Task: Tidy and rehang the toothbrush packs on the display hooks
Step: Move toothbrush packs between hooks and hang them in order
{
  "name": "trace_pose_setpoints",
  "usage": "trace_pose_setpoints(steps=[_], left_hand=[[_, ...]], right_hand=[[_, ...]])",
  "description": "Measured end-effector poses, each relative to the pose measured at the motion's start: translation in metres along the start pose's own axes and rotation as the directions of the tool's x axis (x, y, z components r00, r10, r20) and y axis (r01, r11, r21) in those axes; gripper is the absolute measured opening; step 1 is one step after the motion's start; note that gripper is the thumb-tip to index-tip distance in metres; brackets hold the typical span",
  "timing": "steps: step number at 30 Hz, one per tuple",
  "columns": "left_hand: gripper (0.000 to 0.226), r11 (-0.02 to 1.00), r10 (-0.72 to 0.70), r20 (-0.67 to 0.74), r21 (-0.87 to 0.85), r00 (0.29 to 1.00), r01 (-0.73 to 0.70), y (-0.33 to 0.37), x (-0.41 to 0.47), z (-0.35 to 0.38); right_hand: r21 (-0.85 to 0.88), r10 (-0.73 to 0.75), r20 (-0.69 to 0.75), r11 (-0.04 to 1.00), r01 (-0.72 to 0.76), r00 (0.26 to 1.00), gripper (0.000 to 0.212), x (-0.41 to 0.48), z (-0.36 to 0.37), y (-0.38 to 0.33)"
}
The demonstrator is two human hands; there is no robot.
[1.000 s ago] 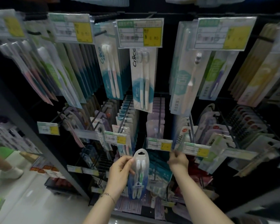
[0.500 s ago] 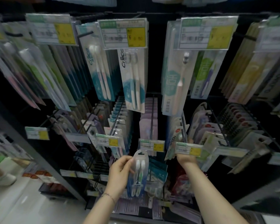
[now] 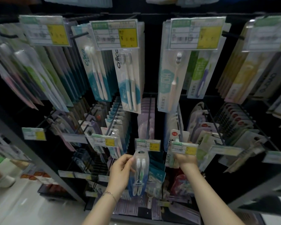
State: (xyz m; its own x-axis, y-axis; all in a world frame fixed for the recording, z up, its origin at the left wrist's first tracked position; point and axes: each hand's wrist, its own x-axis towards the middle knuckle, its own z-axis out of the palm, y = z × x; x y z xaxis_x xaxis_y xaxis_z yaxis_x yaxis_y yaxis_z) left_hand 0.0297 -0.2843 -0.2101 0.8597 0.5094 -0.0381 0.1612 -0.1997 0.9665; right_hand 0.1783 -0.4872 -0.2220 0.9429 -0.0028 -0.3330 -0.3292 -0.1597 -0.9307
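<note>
Head view: price tag point(image 3: 147, 145) hangs just above toothbrush pack point(image 3: 139, 173) in left hand point(image 3: 121, 172).

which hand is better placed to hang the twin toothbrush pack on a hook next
Left. The left hand grips the twin toothbrush pack, its hang hole just under the price tag on the middle hook. The right hand is further right, fingers hidden behind a second price tag.

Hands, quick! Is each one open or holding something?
Left hand: grips a twin toothbrush pack.
Right hand: cannot tell; its fingers are hidden behind a price tag.
</note>
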Motion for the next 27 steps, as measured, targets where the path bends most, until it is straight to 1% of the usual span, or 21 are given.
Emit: trace_pose_setpoints(steps=[1,3,5,7,9,11,14,17,19,22,23,24,27], left_hand=[[0.021,1.000,0.002,0.005,0.003,1.000,-0.002,0.001,0.001,0.002],[0.021,1.000,0.003,0.011,0.004,1.000,-0.003,0.002,0.002,0.005],[0.020,1.000,-0.002,0.004,0.002,1.000,0.002,0.002,0.003,0.009],[0.019,1.000,-0.016,-0.002,-0.015,1.000,0.016,0.001,0.004,0.013],[0.018,0.999,-0.037,-0.010,-0.034,0.999,0.036,0.000,0.005,0.016],[0.018,0.998,-0.052,-0.015,-0.041,0.999,0.052,-0.001,0.005,0.019],[0.018,0.997,-0.063,-0.017,-0.038,0.998,0.062,-0.002,0.004,0.022],[0.019,0.998,-0.059,-0.027,-0.025,0.998,0.058,-0.001,0.005,0.026],[0.020,0.999,-0.043,-0.026,-0.009,0.999,0.042,0.001,0.004,0.030],[0.020,1.000,-0.022,-0.016,-0.002,1.000,0.022,0.006,0.004,0.036],[0.020,1.000,-0.021,-0.011,-0.007,1.000,0.021,0.007,0.004,0.038],[0.020,1.000,-0.023,-0.006,-0.014,1.000,0.023,0.009,0.004,0.041],[0.020,0.999,-0.029,0.002,-0.032,1.000,0.030,0.012,0.004,0.051]], right_hand=[[0.044,-0.079,0.017,0.996,0.078,0.997,0.037,-0.003,-0.001,-0.001],[0.107,-0.131,0.055,0.986,0.125,0.990,0.036,-0.009,-0.003,-0.003],[0.095,-0.187,0.099,0.980,0.177,0.977,0.034,-0.012,-0.008,0.000],[0.103,-0.218,0.150,0.973,0.204,0.964,0.025,-0.017,-0.015,0.001],[0.105,-0.222,0.186,0.973,0.206,0.957,0.021,-0.022,-0.020,0.002],[0.125,-0.197,0.174,0.976,0.177,0.965,0.019,-0.031,-0.023,-0.002],[0.071,-0.217,0.173,0.976,0.208,0.961,0.019,-0.037,-0.031,0.002],[0.063,-0.238,0.182,0.971,0.230,0.954,0.020,-0.043,-0.037,0.006],[0.042,-0.229,0.191,0.973,0.225,0.955,0.028,-0.046,-0.042,0.009],[-0.028,-0.194,0.241,0.978,0.206,0.951,0.051,-0.049,-0.049,0.016],[-0.042,-0.187,0.259,0.978,0.204,0.948,0.053,-0.050,-0.051,0.018],[-0.045,-0.190,0.272,0.977,0.210,0.943,0.051,-0.053,-0.054,0.017],[-0.034,-0.206,0.292,0.974,0.225,0.934,0.033,-0.064,-0.060,0.015]])
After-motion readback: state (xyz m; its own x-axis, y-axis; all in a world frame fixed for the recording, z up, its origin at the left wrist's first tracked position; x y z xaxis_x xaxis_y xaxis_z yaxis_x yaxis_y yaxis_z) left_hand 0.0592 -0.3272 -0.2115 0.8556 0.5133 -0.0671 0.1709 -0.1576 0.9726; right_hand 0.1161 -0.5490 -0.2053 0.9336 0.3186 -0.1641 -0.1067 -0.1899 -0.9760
